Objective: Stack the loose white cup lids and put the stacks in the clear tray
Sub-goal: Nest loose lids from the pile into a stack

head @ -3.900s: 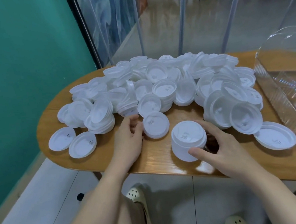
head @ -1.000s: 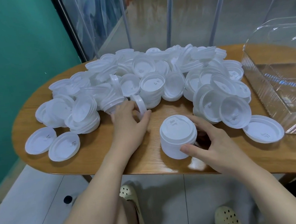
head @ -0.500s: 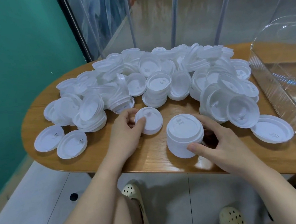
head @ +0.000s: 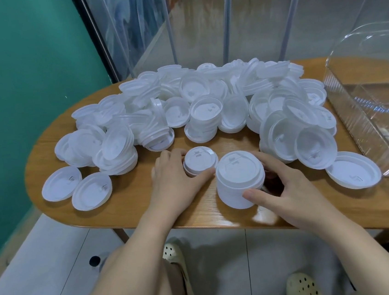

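Both hands work at the near edge of the wooden table (head: 327, 215): the right hand (head: 287, 194) curls thumb and fingers round the tall lid stack (head: 239, 182) at six o'clock, while the left hand (head: 176, 181) pinches a small lid pile (head: 200, 162) just beside it at seven o'clock. Judging from here, the stack could tip off the near edge if that pile lands off-centre. Farther out, loose lids (head: 203, 108) heap across twelve o'clock, and the clear tray (head: 375, 94) waits at two o'clock.
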The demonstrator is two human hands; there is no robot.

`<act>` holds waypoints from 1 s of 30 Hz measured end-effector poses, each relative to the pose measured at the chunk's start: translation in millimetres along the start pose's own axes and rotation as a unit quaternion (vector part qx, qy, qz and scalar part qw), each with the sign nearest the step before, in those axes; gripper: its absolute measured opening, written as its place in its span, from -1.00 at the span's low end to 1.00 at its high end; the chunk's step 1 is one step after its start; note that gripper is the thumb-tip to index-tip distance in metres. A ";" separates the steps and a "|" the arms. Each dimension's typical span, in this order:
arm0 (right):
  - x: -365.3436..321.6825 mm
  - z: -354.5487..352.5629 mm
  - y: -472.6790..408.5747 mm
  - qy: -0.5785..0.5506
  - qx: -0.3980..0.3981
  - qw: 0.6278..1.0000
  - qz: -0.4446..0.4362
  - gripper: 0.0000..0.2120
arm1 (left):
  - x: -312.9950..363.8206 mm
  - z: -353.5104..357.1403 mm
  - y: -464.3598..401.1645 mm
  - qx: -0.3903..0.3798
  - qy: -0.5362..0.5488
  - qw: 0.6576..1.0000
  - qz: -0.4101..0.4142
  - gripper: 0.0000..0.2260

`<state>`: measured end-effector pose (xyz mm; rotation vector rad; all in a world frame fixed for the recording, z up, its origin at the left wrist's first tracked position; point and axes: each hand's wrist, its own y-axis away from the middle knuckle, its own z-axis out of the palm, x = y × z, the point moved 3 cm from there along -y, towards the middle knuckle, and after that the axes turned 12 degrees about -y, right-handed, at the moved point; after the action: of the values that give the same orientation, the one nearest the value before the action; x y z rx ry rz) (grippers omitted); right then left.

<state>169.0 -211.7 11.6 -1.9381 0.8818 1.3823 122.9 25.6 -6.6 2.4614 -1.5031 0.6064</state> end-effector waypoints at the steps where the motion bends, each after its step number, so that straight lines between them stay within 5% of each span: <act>1: -0.4 0.2 -0.1 0.000 0.001 1.000 -0.002 -0.42 | -0.4 0.8 -0.7 0.002 0.002 1.000 -0.002 -0.37; 8: 2.5 -1.0 0.0 0.002 -0.003 1.000 0.003 -0.41 | 17.3 -24.5 17.8 0.080 0.212 0.973 0.047 -0.51; 14: 4.4 -1.6 -0.8 -0.001 -0.008 1.000 0.006 -0.39 | 36.2 -30.1 28.0 0.066 0.184 0.958 0.211 -0.46; 30: 8.7 -2.3 -1.6 -0.004 -0.004 1.000 0.010 -0.32 | 43.5 -12.7 30.1 -0.002 0.175 0.955 0.238 -0.52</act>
<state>173.7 -214.1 4.1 -1.9330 0.8953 1.4057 110.7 -18.8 22.5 1.8458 -1.9306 1.0529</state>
